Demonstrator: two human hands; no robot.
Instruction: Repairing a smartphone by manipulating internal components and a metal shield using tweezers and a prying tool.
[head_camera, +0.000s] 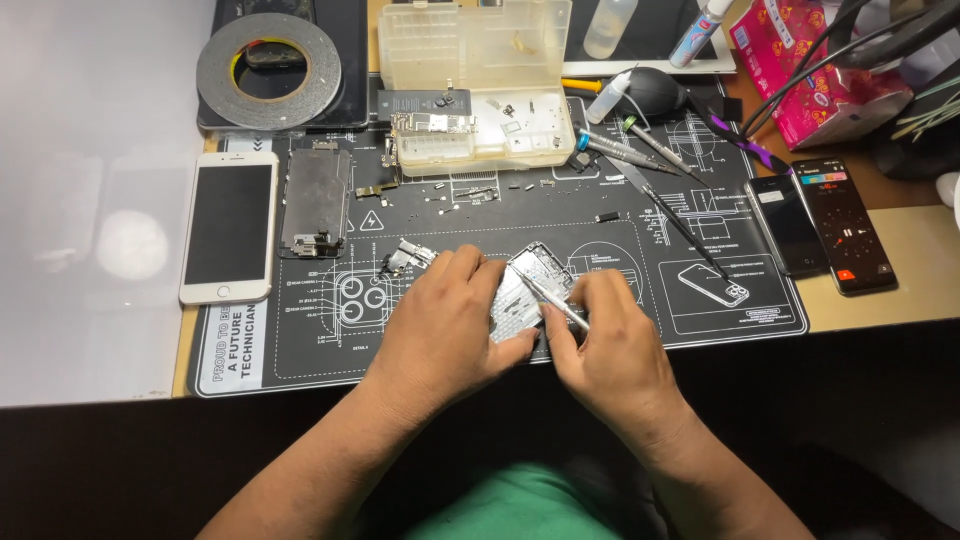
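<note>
Head view: left hand (440, 320) clamps an opened phone chassis (530, 290) by its edges, tilted off the black repair mat (640, 300), near the mat's front middle. Right hand (600, 345) pinches slim tweezers (550, 300), tips on the chassis interior. The chassis looks light, thin, stiff metal, likely fragile inside; best held by the side rails. A white phone (228, 227) lies on the mat's left edge, a parts box (480, 85) at its back.

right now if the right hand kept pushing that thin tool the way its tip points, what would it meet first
The right hand aims the thin metal tool up and left. Its tip already seems to rest on the open phone housing held by the left hand, so the housing comes first, though depth is hard to judge.
</note>
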